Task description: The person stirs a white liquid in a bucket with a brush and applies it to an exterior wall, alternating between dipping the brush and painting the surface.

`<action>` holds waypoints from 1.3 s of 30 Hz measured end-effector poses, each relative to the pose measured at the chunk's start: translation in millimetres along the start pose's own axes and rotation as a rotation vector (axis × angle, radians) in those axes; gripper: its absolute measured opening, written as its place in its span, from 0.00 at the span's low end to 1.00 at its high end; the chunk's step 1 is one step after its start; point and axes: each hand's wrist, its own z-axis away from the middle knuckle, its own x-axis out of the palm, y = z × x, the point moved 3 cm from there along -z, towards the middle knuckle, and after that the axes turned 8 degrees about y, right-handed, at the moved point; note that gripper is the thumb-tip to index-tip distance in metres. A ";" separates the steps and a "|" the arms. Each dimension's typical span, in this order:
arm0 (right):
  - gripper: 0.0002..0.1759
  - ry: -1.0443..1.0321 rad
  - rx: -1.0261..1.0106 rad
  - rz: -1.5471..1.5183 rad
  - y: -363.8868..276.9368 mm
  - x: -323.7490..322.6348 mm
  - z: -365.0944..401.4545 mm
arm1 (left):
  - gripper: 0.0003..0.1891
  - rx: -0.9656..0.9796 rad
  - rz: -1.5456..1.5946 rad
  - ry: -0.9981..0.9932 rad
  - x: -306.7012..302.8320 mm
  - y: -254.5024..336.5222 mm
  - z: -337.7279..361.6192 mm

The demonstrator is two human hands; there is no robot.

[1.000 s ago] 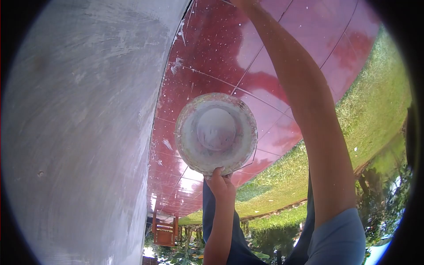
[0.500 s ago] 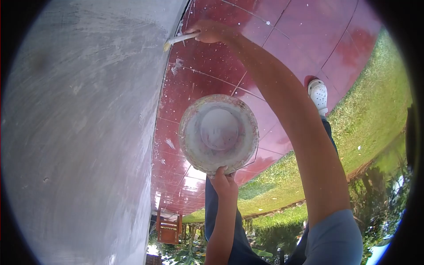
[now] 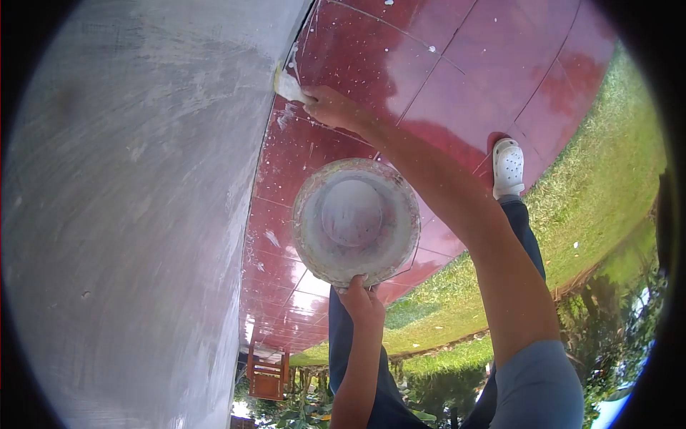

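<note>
A round bucket (image 3: 309, 236), stained with dried paint, is seen from above near the middle, with whitish liquid inside. My left hand (image 3: 361, 292) grips its near rim, thumb over the edge. Higher up, my right hand (image 3: 330, 107) is closed on the handle of a pale paintbrush (image 3: 289, 86). The brush's bristles point left and meet the base of the grey wall (image 3: 128, 214), right where it joins the floor.
Red glossy floor tiles (image 3: 429, 86) with white paint spots run along the wall. Grass (image 3: 572, 207) lies to the right. A white shoe (image 3: 508, 168) is on the tiles. A wooden chair (image 3: 266, 379) stands far off at the bottom, with plants behind.
My right hand has moved down slightly, and the brush now shows its broad side at the wall's base. The bucket stays in my left hand, nearly in the same place.
</note>
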 end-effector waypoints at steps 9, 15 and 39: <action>0.27 0.140 -0.594 0.372 -17.9 -134.6 -88.7 | 0.40 -0.006 -0.028 -0.001 -1.9 -6.2 -1.8; 0.19 0.742 -0.060 -0.327 -60.7 -211.0 -85.8 | 0.40 -0.037 -0.016 -0.011 1.8 -6.0 4.2; 0.16 0.055 -0.035 -0.382 -200.0 -123.4 127.6 | 0.39 -0.009 -0.134 0.066 1.2 -20.1 11.7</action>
